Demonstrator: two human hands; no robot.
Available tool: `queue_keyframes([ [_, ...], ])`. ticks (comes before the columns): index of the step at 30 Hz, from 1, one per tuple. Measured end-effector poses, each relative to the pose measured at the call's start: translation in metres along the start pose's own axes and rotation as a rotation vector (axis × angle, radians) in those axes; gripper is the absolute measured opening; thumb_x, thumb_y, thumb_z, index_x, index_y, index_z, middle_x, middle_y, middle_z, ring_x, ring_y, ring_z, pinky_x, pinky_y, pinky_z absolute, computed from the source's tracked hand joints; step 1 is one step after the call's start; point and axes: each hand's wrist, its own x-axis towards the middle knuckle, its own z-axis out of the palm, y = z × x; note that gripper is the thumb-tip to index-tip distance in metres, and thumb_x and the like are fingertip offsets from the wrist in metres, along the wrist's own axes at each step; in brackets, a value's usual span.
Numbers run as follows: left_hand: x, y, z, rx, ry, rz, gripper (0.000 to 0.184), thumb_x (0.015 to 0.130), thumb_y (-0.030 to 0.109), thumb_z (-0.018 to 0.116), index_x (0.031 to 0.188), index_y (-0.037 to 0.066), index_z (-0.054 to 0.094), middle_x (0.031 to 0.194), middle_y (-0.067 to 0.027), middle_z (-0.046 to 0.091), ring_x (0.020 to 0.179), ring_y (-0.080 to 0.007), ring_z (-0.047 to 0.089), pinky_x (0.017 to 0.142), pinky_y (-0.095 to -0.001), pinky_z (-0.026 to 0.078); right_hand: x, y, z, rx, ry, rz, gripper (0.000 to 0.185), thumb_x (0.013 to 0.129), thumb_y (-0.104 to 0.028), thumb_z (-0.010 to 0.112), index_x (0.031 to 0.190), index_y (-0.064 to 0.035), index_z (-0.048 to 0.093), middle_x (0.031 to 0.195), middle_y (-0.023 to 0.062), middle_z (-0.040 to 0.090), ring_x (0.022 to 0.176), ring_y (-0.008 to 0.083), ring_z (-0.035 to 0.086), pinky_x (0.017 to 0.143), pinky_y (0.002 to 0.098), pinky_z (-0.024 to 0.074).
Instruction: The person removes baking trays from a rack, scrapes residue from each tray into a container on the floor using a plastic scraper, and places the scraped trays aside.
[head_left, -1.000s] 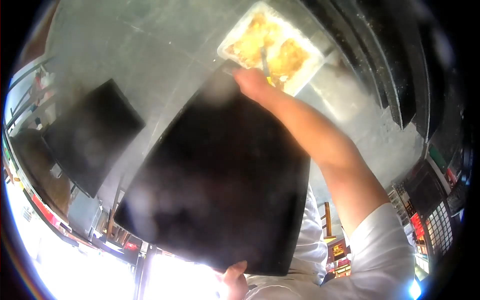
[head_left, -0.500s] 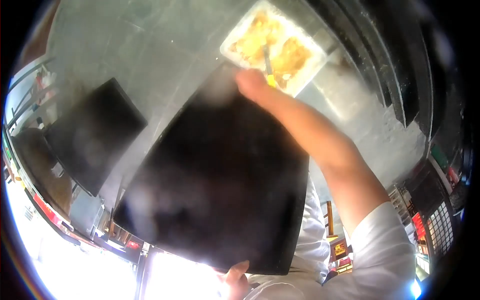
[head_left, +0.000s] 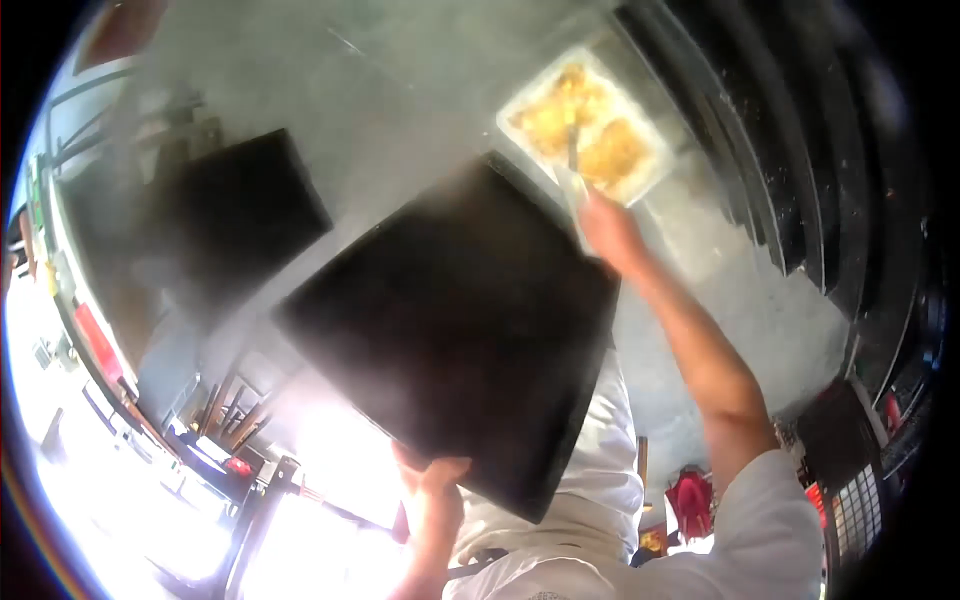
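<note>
A large black, flat tray-like sheet (head_left: 450, 330) is tilted in front of my body. My left hand (head_left: 437, 495) grips its near edge, with the thumb on top. My right hand (head_left: 612, 235) is beyond the sheet's right edge, closed on the handle of a slim utensil (head_left: 572, 150). The utensil's far end reaches into a white rectangular container (head_left: 650, 150) holding a lumpy yellow-orange mass (head_left: 612, 150). Haze blurs the utensil, so its exact kind is unclear.
A second black sheet (head_left: 255, 195) lies at the left on the grey surface (head_left: 400, 70). Several dark, long curved pieces (head_left: 760, 140) line the right side. A red item (head_left: 690, 500) and a white grid rack (head_left: 860, 515) stand at lower right.
My right hand has moved from the black sheet's far corner onto the utensil's handle. The sheet has turned and tilted, with my left hand still on its near edge. The view has shifted.
</note>
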Motion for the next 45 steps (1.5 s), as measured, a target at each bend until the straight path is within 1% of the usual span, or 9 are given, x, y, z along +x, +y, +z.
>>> queue_keyframes([
  [8,0.030,0.102,-0.077,0.002,0.030,0.207,0.061,0.061,-0.007,0.055,0.122,-0.004,0.055,0.100,-0.0125,0.064,0.085,-0.0219,0.063,0.074,-0.0279,0.052,-0.073,-0.063,-0.058,0.272,-0.134,0.306,0.029,0.092,-0.017,0.062,0.117,-0.0020,0.062,0.104,0.0229,0.070,0.098,0.0418,0.067,0.083,0.0460,0.0539],
  [9,0.044,0.109,-0.093,0.111,0.055,0.261,0.055,0.066,-0.003,0.057,0.121,0.002,0.052,0.088,-0.0077,0.059,0.073,-0.0170,0.059,0.063,-0.0269,0.051,-0.080,-0.072,-0.069,0.312,-0.187,0.391,0.030,0.092,-0.016,0.062,0.118,-0.0020,0.062,0.105,0.0228,0.070,0.099,0.0411,0.067,0.084,0.0452,0.0540],
  [17,0.189,0.156,-0.171,0.246,0.129,0.557,0.036,0.065,-0.002,0.060,0.100,-0.003,0.060,0.078,-0.0080,0.060,0.062,-0.0182,0.057,0.056,-0.0295,0.047,-0.087,-0.123,-0.070,0.171,-0.266,0.185,0.030,0.091,-0.017,0.062,0.117,-0.0018,0.062,0.104,0.0224,0.070,0.099,0.0405,0.067,0.085,0.0443,0.0538],
  [19,0.234,0.169,-0.186,0.338,0.140,0.567,0.040,0.064,-0.002,0.061,0.104,-0.005,0.060,0.081,-0.0096,0.062,0.066,-0.0194,0.058,0.060,-0.0302,0.048,-0.074,-0.170,-0.081,0.190,-0.335,0.363,0.031,0.091,-0.017,0.061,0.118,-0.0012,0.062,0.105,0.0223,0.070,0.100,0.0384,0.068,0.087,0.0430,0.0533],
  [23,0.321,0.214,-0.213,0.511,0.147,0.602,0.044,0.066,-0.001,0.061,0.110,-0.005,0.061,0.085,-0.0107,0.064,0.073,-0.0196,0.060,0.064,-0.0301,0.049,-0.076,-0.170,-0.043,0.264,-0.135,0.363,0.032,0.092,-0.018,0.061,0.119,0.0012,0.063,0.106,0.0219,0.071,0.102,0.0351,0.069,0.090,0.0399,0.0526],
  [33,0.457,0.261,-0.302,0.566,0.334,0.627,0.059,0.069,0.001,0.061,0.128,-0.005,0.058,0.111,-0.0168,0.068,0.099,-0.0271,0.065,0.087,-0.0338,0.051,-0.059,-0.259,0.024,0.323,-0.237,0.399,0.030,0.093,-0.016,0.061,0.115,0.0026,0.061,0.107,0.0210,0.070,0.102,0.0343,0.068,0.090,0.0388,0.0510],
  [37,0.478,0.265,-0.303,0.538,0.302,0.581,0.060,0.071,0.002,0.060,0.131,-0.004,0.057,0.119,-0.0203,0.067,0.111,-0.0325,0.064,0.097,-0.0365,0.049,-0.045,-0.290,0.031,0.347,-0.215,0.392,0.029,0.092,-0.014,0.061,0.115,0.0027,0.061,0.105,0.0195,0.071,0.099,0.0296,0.069,0.087,0.0368,0.0516],
  [43,0.502,0.244,-0.330,0.824,0.559,0.791,0.058,0.078,0.009,0.063,0.134,-0.001,0.053,0.119,-0.0241,0.067,0.111,-0.0399,0.064,0.098,-0.0453,0.049,-0.038,-0.300,0.030,0.393,-0.224,0.475,0.027,0.092,-0.012,0.061,0.114,0.0028,0.062,0.099,0.0155,0.072,0.090,0.0222,0.069,0.083,0.0347,0.0523],
  [45,0.480,0.258,-0.315,0.980,0.574,0.604,0.063,0.080,0.014,0.065,0.139,0.000,0.047,0.118,-0.0245,0.067,0.111,-0.0403,0.063,0.098,-0.0464,0.049,-0.037,-0.297,0.031,0.428,-0.216,0.492,0.027,0.092,-0.012,0.061,0.114,0.0029,0.062,0.098,0.0145,0.072,0.088,0.0207,0.069,0.081,0.0341,0.0524],
])
